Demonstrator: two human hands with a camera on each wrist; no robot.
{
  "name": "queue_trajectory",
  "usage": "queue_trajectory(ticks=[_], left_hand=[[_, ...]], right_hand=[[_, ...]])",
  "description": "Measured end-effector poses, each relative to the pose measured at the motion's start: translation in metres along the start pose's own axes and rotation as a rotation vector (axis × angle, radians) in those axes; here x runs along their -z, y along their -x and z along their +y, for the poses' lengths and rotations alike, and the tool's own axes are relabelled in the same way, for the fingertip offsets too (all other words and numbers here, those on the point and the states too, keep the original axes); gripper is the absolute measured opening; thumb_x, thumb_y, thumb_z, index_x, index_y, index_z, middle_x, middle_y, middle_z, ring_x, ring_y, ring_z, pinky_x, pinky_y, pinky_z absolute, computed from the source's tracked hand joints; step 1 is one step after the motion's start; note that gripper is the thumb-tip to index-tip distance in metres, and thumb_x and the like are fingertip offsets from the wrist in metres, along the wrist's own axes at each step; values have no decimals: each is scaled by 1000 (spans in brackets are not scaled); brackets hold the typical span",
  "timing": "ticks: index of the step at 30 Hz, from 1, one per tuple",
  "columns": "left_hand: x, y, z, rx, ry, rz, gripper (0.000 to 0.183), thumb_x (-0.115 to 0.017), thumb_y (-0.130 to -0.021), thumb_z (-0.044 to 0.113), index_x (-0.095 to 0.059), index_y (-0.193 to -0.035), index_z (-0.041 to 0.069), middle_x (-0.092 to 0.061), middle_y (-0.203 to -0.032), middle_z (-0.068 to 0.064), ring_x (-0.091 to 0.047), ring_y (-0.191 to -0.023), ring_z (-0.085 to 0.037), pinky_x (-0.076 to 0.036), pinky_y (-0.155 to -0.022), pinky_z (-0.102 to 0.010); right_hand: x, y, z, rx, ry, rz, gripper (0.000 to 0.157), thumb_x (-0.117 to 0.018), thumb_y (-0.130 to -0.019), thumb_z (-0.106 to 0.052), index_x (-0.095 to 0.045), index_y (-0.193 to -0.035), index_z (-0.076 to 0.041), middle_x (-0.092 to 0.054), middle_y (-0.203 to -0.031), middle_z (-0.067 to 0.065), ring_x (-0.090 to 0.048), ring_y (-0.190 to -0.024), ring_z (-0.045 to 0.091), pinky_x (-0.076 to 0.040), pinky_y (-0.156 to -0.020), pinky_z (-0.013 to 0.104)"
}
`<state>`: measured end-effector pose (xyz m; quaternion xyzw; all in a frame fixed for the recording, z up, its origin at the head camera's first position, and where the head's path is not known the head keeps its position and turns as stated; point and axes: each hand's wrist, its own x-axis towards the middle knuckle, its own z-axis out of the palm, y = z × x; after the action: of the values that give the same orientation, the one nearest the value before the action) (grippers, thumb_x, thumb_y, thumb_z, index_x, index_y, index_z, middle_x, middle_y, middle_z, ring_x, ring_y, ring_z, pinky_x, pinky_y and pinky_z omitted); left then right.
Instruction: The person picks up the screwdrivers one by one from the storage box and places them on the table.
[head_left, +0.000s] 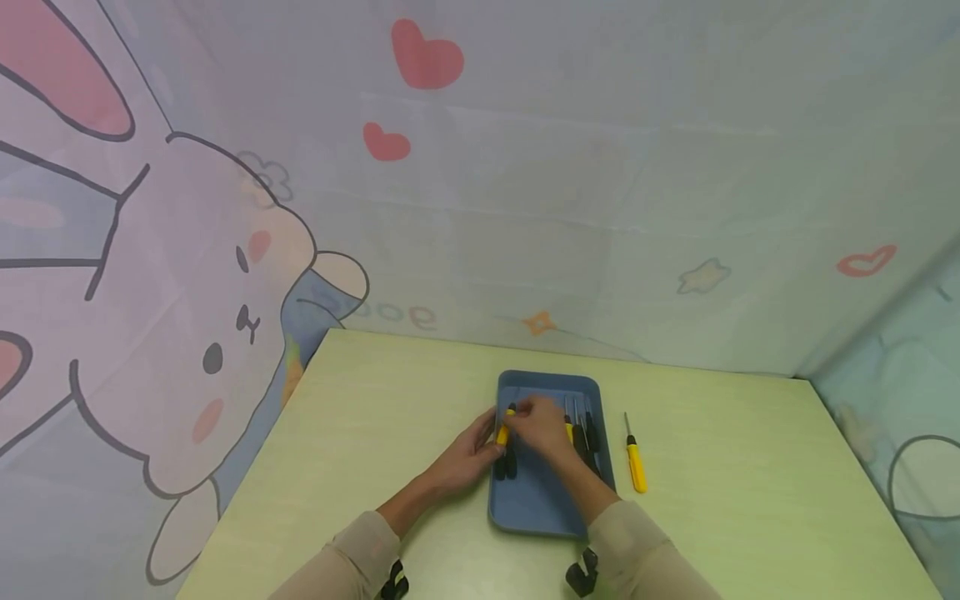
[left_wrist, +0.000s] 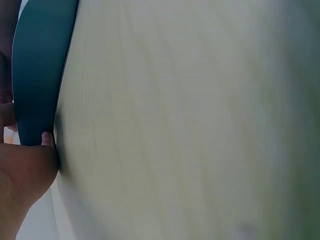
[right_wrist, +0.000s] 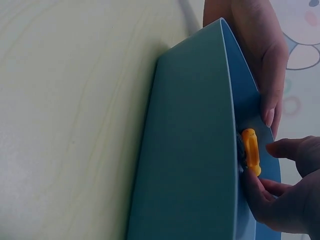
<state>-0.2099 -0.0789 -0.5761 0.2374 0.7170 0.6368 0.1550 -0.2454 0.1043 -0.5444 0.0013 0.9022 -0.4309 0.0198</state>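
A blue tray (head_left: 534,504) stands on the table with slim screwdrivers lying along both long sides. My left hand (head_left: 463,460) grips its left rim, thumb over the top and fingers along the outer wall. Inside, at the left, lies a yellow-handled screwdriver (head_left: 503,435) with dark handles (head_left: 512,463) beside it. My right hand (head_left: 543,427) reaches into the tray over this screwdriver. In the right wrist view, a fingertip meets one end of the yellow handle (right_wrist: 251,151), while another fingertip stays a little apart from it.
More screwdrivers, mostly dark-handled (head_left: 592,433), lie along the tray's right wall, partly behind my right forearm. On the table to the right of the tray is another yellow screwdriver (head_left: 636,467), its tip pointing away. A printed cloth wall (head_left: 540,233) rises behind the table.
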Motion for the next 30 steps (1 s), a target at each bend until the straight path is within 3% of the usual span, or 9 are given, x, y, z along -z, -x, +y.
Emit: queue_trajectory(ticks=[9, 16, 22, 30], left_hand=[[-2, 0, 2, 1, -8, 8, 69, -49, -109, 0, -11, -166, -8, -13, -174, -26, -14, -161, -38, -28, -126, -49], [-2, -1, 3, 10, -1, 4, 70, -50, -108, -2, -10, -166, -8, -14, -174, -25, -15, -161, -36, -28, -126, -49], [-2, -1, 3, 11, -6, 10, 71, -52, -108, 0, -11, -166, -8, -14, -174, -26, -16, -161, -38, -29, -125, -49], [-2, 0, 2, 34, -9, 21, 72, -54, -109, 1, -12, -167, -5, -15, -175, -22, -17, -161, -33, -30, -126, -46]], right_hand=[[-4, 1, -7, -12, 93, 10, 33, -83, -86, -21, -73, -103, 5, -68, -86, 11, -63, -74, 24, -56, -62, 35], [-4, 2, -11, -7, 104, 2, 36, -83, -86, -21, -72, -108, 6, -70, -91, 13, -64, -81, 26, -60, -72, 41], [-4, -1, -11, -19, 137, -10, 36, -83, -86, -23, -73, -106, 5, -69, -90, 12, -64, -80, 27, -59, -72, 42], [-2, -5, -10, -71, 61, -44, 37, -84, -85, -20, -73, -108, 6, -71, -95, 15, -66, -82, 28, -60, -69, 40]])
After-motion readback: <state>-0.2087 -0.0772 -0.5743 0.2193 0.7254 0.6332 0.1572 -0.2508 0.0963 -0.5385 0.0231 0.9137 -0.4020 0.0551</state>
